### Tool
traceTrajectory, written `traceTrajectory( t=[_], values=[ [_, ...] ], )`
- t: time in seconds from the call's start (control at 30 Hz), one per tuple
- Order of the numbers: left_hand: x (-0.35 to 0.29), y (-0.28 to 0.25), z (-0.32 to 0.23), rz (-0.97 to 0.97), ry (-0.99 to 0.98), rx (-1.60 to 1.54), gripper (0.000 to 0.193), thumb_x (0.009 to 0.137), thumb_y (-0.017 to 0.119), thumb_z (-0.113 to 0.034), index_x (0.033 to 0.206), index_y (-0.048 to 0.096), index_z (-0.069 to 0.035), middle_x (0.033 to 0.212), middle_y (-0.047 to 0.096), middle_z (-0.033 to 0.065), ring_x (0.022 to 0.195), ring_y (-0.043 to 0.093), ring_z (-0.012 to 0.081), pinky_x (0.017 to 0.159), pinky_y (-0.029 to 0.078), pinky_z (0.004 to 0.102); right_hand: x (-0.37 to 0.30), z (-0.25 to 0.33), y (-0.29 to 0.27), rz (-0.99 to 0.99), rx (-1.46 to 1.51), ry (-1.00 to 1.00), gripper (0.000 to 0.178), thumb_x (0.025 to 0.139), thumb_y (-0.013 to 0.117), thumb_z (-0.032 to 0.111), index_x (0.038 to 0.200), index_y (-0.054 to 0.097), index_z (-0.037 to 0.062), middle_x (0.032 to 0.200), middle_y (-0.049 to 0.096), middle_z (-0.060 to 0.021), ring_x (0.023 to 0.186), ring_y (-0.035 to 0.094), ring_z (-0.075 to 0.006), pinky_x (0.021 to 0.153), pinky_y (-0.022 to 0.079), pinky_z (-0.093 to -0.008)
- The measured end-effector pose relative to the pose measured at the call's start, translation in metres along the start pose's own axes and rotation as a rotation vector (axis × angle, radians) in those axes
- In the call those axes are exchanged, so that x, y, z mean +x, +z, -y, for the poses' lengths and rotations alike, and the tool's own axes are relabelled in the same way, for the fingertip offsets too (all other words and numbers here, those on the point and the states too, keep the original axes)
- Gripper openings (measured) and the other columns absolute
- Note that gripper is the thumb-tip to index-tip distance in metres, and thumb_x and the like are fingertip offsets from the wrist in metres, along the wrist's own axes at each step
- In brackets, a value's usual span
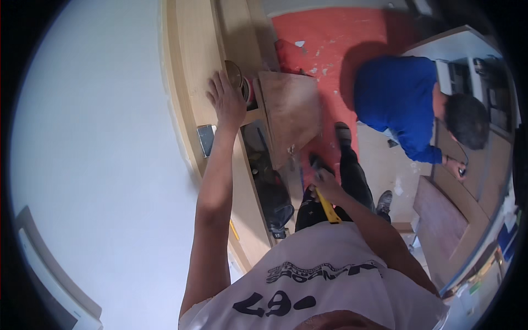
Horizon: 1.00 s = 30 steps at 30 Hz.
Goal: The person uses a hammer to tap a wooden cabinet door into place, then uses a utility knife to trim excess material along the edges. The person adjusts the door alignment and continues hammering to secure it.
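My left hand (226, 102) lies open on the pale wooden cabinet (198, 66), fingers spread over the board. Just beside it stands a brownish round roll (233, 72), partly hidden by the hand. My right hand (330, 188) is closed around a yellow-handled tool (328, 208) with a black end, held in front of my body; its other end is too blurred to name. A dark flat rectangular piece (205, 139) rests on the board below my left hand. Farther down the same board lies a thin yellow stick (235, 230), possibly a pencil.
A brown wooden panel (289, 113) leans out beside the cabinet. Dark bagged items (270, 192) fill the lower compartment. To the right a co-worker in blue (396, 104) bends over brown boards (473, 170). Red sheeting (335, 33) with scattered scraps covers the floor. A white wall (110, 154) borders the left.
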<state>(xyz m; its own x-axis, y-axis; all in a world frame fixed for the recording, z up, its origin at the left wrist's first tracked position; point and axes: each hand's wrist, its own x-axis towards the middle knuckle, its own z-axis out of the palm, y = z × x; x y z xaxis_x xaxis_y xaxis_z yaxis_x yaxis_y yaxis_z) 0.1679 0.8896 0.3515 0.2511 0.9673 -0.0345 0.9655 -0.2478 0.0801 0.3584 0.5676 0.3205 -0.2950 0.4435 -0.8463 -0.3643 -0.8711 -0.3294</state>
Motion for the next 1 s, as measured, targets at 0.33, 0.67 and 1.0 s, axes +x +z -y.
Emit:
traceTrajectory(
  t=[0.33,0.67,1.0],
  values=[
    [0.177,0.006,0.032,-0.175,0.115,0.163,0.067,0.091,0.059,-0.019,0.148,0.03,0.002,0.152,0.034,0.0222,0.139,0.033,0.0454,0.111,0.03,0.058,0.003,-0.111,-0.092,0.0,-0.154,0.303,0.024,0.102,0.05,0.026,0.103,0.056,0.0021,0.077,0.063,-0.0094,0.062,0.061,-0.0159,0.052,0.053,-0.0317],
    [0.008,-0.001,0.001,-0.121,0.271,0.087,0.061,0.088,0.051,-0.001,0.147,0.037,0.001,0.154,0.031,0.0275,0.143,0.025,0.0499,0.118,0.023,0.0547,0.016,-0.061,-0.123,-0.193,-0.277,-0.05,0.024,0.099,0.051,0.023,0.102,0.062,0.0017,0.075,0.063,-0.0085,0.059,0.062,-0.0149,0.051,0.053,-0.0313],
    [-0.293,-0.016,-0.031,0.096,0.139,-0.253,0.05,0.078,0.064,0.005,0.127,0.058,0.001,0.14,0.05,0.0232,0.136,0.042,0.0427,0.116,0.03,0.0505,0.024,-0.002,-0.044,-0.139,-0.664,-0.483,0.024,0.094,0.06,0.021,0.1,0.069,-0.0014,0.079,0.068,-0.0144,0.076,0.071,-0.0231,0.069,0.054,-0.0341]
  ],
)
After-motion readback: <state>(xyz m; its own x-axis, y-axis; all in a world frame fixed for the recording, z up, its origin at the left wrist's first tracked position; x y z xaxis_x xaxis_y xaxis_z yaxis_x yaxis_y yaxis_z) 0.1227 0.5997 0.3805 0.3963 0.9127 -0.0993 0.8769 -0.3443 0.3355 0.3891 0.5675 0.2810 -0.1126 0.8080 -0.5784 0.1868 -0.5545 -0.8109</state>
